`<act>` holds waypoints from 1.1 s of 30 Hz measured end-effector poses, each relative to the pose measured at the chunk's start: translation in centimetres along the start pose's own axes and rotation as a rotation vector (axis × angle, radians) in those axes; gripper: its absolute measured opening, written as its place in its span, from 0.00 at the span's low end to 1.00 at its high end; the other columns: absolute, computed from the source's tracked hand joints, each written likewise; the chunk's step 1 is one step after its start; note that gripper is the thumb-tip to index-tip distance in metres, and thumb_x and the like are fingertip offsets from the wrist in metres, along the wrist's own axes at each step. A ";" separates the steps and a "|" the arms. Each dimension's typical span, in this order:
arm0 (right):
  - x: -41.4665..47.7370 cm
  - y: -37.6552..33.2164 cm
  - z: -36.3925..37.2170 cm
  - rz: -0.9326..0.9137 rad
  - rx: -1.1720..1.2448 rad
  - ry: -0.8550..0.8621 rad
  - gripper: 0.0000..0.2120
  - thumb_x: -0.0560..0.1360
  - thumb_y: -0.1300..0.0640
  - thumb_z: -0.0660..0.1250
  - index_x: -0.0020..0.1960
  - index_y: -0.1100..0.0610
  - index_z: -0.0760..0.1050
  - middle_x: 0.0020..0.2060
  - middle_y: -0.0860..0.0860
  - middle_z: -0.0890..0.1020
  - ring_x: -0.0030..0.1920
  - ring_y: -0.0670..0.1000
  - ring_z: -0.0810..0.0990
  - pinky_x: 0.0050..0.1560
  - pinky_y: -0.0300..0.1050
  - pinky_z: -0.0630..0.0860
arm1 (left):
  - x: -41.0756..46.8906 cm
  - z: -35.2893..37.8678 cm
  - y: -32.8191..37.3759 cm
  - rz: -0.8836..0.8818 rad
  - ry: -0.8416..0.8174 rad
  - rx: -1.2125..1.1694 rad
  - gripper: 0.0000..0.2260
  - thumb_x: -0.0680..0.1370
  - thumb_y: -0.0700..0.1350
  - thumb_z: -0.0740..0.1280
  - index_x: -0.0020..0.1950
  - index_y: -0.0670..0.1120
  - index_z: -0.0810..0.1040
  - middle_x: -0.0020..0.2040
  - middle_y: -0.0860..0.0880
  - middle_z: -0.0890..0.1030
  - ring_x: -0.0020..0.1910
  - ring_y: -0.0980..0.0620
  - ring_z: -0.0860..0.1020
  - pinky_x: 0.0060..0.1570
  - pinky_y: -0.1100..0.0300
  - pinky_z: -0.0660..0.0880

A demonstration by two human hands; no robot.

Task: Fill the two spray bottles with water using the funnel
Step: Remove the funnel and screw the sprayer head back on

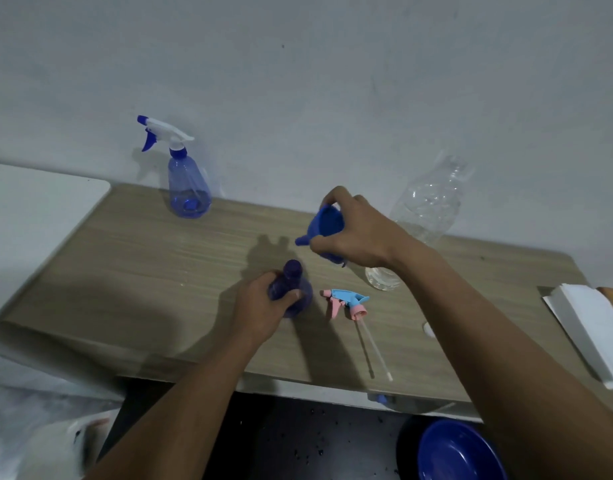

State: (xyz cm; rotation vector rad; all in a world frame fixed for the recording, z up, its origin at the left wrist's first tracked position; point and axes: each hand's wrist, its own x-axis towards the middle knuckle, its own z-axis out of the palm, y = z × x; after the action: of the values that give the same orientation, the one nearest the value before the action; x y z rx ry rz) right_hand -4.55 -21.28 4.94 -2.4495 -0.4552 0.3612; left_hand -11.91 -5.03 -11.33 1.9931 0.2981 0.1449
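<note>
Tabletop of pale wood holds a clear water bottle at right rear and a capped spray bottle at left rear, both near the wall. At centre, the left hand grips an open dark-blue spray bottle, upright. The right hand holds the blue funnel tilted in the air, just beyond its neck. A pink-and-blue trigger head lies beside it.
</note>
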 end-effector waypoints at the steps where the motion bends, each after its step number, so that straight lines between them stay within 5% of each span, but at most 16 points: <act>1: 0.0 0.5 -0.3 0.012 0.065 0.033 0.27 0.66 0.46 0.75 0.60 0.47 0.66 0.54 0.51 0.74 0.46 0.53 0.80 0.42 0.51 0.81 | 0.0 0.1 -0.2 0.011 0.009 -0.008 0.12 0.70 0.44 0.78 0.51 0.46 0.82 0.43 0.53 0.82 0.42 0.54 0.80 0.44 0.58 0.72; 5: 0.3 3.0 0.5 0.077 0.268 0.184 0.25 0.67 0.53 0.77 0.57 0.51 0.67 0.51 0.50 0.77 0.51 0.53 0.80 0.49 0.52 0.79 | 0.0 0.5 -1.0 0.028 0.004 -0.048 0.11 0.69 0.52 0.76 0.48 0.50 0.82 0.42 0.51 0.83 0.43 0.50 0.81 0.47 0.47 0.78; 9: 2.0 5.6 3.8 0.128 0.398 0.256 0.30 0.67 0.58 0.76 0.64 0.51 0.66 0.53 0.51 0.75 0.53 0.53 0.79 0.45 0.45 0.78 | 0.0 0.6 -1.1 0.075 -0.001 -0.071 0.09 0.71 0.51 0.76 0.48 0.57 0.81 0.45 0.53 0.84 0.46 0.52 0.82 0.49 0.46 0.78; 12: 3.8 7.7 6.5 0.141 0.344 0.319 0.29 0.67 0.56 0.77 0.66 0.51 0.72 0.59 0.52 0.71 0.56 0.51 0.77 0.54 0.42 0.76 | 0.2 0.5 -1.6 0.087 -0.020 -0.067 0.11 0.71 0.53 0.75 0.52 0.54 0.82 0.47 0.53 0.84 0.47 0.53 0.82 0.50 0.46 0.78; 16: 5.3 9.5 9.0 0.173 0.275 0.343 0.27 0.69 0.53 0.78 0.64 0.53 0.73 0.59 0.51 0.73 0.54 0.49 0.75 0.51 0.39 0.71 | 0.2 0.5 -1.5 0.109 -0.015 -0.046 0.12 0.72 0.49 0.76 0.54 0.51 0.82 0.47 0.53 0.83 0.47 0.54 0.81 0.51 0.49 0.78; 21: 5.9 11.5 11.0 0.271 0.156 0.354 0.27 0.72 0.51 0.76 0.67 0.54 0.70 0.61 0.52 0.79 0.58 0.54 0.79 0.57 0.54 0.78 | 0.0 0.5 -1.2 0.093 -0.003 -0.052 0.11 0.73 0.45 0.76 0.54 0.51 0.82 0.47 0.54 0.83 0.47 0.57 0.81 0.50 0.55 0.78; 27: 5.1 12.0 10.8 0.296 0.136 0.275 0.33 0.72 0.49 0.76 0.71 0.53 0.65 0.66 0.55 0.75 0.62 0.57 0.78 0.57 0.51 0.76 | 0.0 0.4 -1.2 0.087 -0.006 -0.055 0.14 0.73 0.45 0.77 0.58 0.50 0.82 0.49 0.56 0.83 0.49 0.60 0.80 0.51 0.64 0.76; 31: 3.2 11.7 10.0 0.245 0.023 0.222 0.24 0.74 0.53 0.70 0.68 0.53 0.69 0.61 0.51 0.76 0.48 0.50 0.80 0.49 0.44 0.73 | -0.2 0.5 -1.1 0.075 0.001 -0.043 0.15 0.72 0.45 0.77 0.58 0.50 0.82 0.49 0.55 0.83 0.48 0.61 0.80 0.49 0.70 0.73; 33: 2.0 11.6 9.7 0.227 -0.016 0.113 0.20 0.73 0.53 0.70 0.64 0.54 0.73 0.54 0.49 0.80 0.44 0.52 0.81 0.46 0.49 0.79 | -0.2 0.5 -1.0 0.057 -0.006 -0.056 0.15 0.72 0.45 0.77 0.58 0.50 0.82 0.50 0.54 0.83 0.49 0.60 0.81 0.50 0.64 0.75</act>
State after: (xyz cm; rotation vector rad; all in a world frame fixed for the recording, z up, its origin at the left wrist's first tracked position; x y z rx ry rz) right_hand -3.43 -24.18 -10.00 -2.5278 -0.1319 0.3107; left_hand -12.10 -5.10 -12.48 1.9470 0.2309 0.1820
